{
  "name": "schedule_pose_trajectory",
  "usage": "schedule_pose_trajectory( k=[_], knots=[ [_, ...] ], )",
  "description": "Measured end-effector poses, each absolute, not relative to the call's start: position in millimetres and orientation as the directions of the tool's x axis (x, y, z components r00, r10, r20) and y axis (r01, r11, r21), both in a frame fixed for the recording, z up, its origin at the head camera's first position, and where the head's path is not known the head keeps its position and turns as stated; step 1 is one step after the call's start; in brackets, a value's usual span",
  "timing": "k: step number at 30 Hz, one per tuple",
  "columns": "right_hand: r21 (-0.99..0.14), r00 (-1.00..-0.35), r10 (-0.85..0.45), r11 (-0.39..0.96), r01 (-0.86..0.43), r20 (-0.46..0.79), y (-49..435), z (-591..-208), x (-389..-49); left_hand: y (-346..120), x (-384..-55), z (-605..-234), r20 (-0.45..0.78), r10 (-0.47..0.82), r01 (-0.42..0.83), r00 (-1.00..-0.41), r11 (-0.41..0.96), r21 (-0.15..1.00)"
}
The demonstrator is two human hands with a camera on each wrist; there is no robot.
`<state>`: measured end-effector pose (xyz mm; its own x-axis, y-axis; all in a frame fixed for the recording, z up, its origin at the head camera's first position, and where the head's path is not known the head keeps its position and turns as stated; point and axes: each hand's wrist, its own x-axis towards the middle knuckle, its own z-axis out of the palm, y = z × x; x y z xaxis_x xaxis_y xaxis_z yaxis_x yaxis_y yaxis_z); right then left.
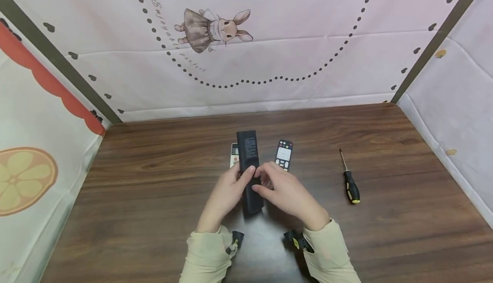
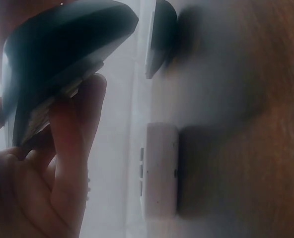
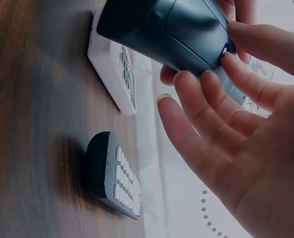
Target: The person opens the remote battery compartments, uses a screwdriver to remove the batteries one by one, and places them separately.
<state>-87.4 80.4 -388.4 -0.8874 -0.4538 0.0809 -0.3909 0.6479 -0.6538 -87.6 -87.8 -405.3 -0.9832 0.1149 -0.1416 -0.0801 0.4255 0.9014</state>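
Note:
A long black remote control (image 1: pixel 249 150) is held face down, its plain back up; its keys show on the underside in the left wrist view. My left hand (image 1: pixel 227 189) grips it from the left side, thumb on the back and fingers beneath. On the right edge, the thumb and index finger of my right hand (image 1: pixel 289 191) pinch at the small latch (image 3: pixel 225 49) of the battery cover (image 3: pixel 194 27), which sits in place. The other right fingers curve below the remote's side.
A white remote (image 1: pixel 234 156) lies partly hidden behind the held one. Just right of it on the wooden table (image 1: pixel 154 189) is a small black remote with white keys (image 1: pixel 284 152). Farther right lies a black-and-yellow screwdriver (image 1: pixel 350 186). A printed cloth (image 1: pixel 269 60) hangs behind.

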Motion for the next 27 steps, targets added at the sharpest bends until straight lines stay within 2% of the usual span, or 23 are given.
schedule_pose_trajectory(
  k=[19, 27],
  knots=[
    [-0.648, -0.888, -0.46, 0.672, -0.359, 0.015, 83.5, -388.3, -89.6, -82.1, -90.2, -411.4, -0.146, 0.132, -0.076, -0.98, 0.431, 0.899],
    [-0.676, -0.893, -0.451, 0.661, -0.325, -0.011, 83.3, -385.4, -89.9, -83.5, -89.6, -409.4, -0.177, 0.112, -0.111, -0.978, 0.438, 0.892]
  ],
)
